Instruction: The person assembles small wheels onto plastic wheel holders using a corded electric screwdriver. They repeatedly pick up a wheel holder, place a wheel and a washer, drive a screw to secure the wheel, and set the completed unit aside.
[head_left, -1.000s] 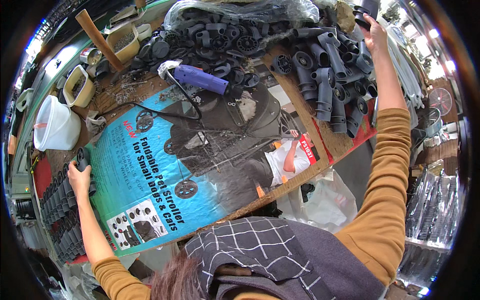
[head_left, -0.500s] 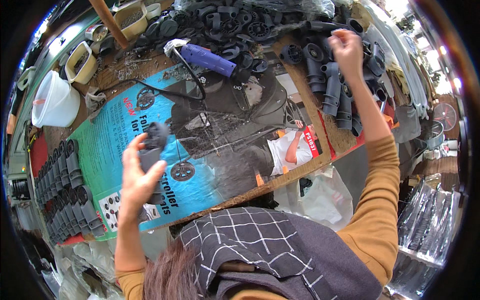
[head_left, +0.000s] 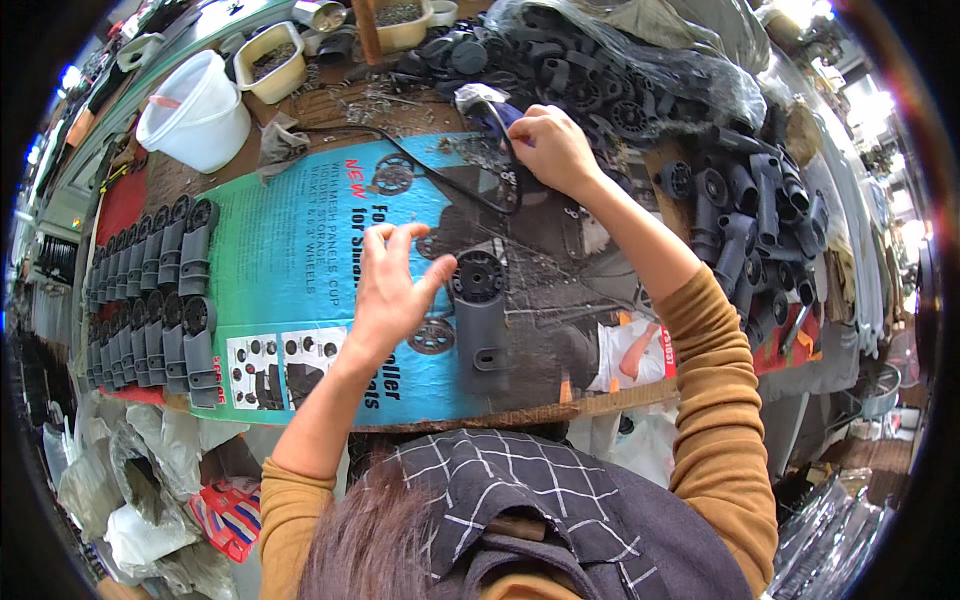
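A big printed cardboard sheet covers the bench as a work mat, taking up most of the view. Far right, a heap of black plastic parts spills within easy reach; on the left, matching pieces sit in neat rows, sorted out of the way. A white bucket stands at the far left. Centre stage, one black plastic part lies flat on the sheet, round end pointing away. The left hand hovers just beside it, fingers spread apart, holding nothing. The right hand reaches farther back, fingers curled down onto a blue corded tool.
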